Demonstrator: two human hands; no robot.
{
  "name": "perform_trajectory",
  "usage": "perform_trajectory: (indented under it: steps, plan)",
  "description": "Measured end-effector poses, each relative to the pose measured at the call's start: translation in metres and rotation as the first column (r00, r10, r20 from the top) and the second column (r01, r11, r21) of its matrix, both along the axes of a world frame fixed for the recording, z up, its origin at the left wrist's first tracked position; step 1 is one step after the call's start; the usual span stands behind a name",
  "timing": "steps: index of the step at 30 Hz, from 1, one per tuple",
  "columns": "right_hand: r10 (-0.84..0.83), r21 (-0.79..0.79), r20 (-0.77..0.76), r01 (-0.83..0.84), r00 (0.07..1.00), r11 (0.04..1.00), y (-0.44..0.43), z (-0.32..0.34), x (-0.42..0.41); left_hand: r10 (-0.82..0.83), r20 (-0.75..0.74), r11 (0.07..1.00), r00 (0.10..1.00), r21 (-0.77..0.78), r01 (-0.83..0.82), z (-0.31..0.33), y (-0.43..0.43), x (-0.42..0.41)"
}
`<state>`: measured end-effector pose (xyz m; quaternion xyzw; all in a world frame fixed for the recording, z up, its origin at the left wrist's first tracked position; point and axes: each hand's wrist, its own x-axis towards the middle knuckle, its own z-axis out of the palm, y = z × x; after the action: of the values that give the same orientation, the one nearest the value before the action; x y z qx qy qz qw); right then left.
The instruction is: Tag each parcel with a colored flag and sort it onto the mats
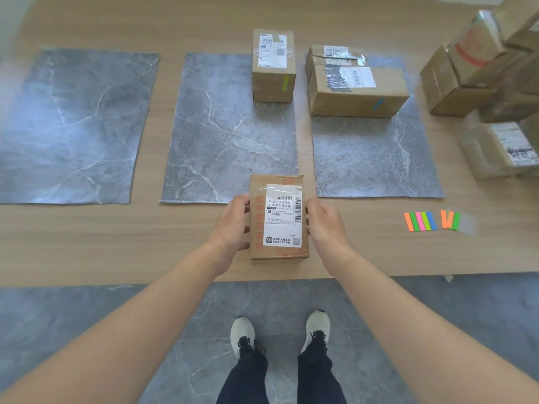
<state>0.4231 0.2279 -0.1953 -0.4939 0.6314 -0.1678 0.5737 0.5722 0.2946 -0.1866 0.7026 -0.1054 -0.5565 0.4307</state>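
A small cardboard parcel [278, 218] with a white shipping label sits near the table's front edge, partly over the middle mat's near corner. My left hand [233, 225] grips its left side and my right hand [326, 227] grips its right side. Three grey marble mats lie on the table: left mat [70, 126], middle mat [221, 135], right mat [376, 158]. A parcel with a green flag [274, 65] stands on the middle mat's far right corner. A wider parcel with a blue flag [355, 83] stands on the right mat's far end. Colored flags [431, 220] lie to the right.
A pile of untagged cardboard parcels [484, 74] is stacked at the far right of the wooden table [116, 246]. The table's front edge runs just below my hands. My feet in white shoes stand on the grey tiled floor [87, 310] below.
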Motion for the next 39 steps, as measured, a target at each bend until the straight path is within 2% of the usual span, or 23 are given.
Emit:
perform_trajectory:
  steps: [5,8,12,17,24,31,39]
  plan:
    - [-0.012,-0.023,0.019,0.012,1.0,1.0,-0.001,-0.007,-0.001,-0.01,0.009,1.0,1.0,0.011,0.01,-0.001,0.003,0.0]
    - [-0.024,-0.036,0.021,0.024,0.999,0.999,-0.002,-0.006,-0.005,-0.019,0.115,1.0,0.993,0.003,0.019,0.003,0.0,-0.003]
    - [-0.042,-0.057,0.009,0.042,0.999,0.997,-0.012,-0.004,-0.022,0.031,0.269,0.997,0.963,-0.08,-0.009,0.016,-0.011,-0.011]
    - [-0.04,-0.067,0.049,0.043,0.998,0.997,-0.031,0.007,-0.057,0.016,0.43,0.981,0.903,-0.183,0.07,0.039,-0.04,-0.039]
    - [-0.116,-0.082,0.052,0.12,0.992,0.989,-0.068,0.017,-0.128,-0.098,0.329,0.959,0.939,-0.221,0.178,0.056,-0.094,-0.112]
    - [-0.22,-0.105,0.063,0.226,0.973,0.968,-0.103,0.003,-0.203,-0.234,0.29,0.936,0.928,-0.189,0.295,0.051,-0.139,-0.196]
    - [-0.23,-0.148,-0.03,0.223,0.973,0.964,-0.134,-0.027,-0.272,-0.355,0.168,0.92,0.92,-0.113,0.375,0.021,-0.176,-0.267]
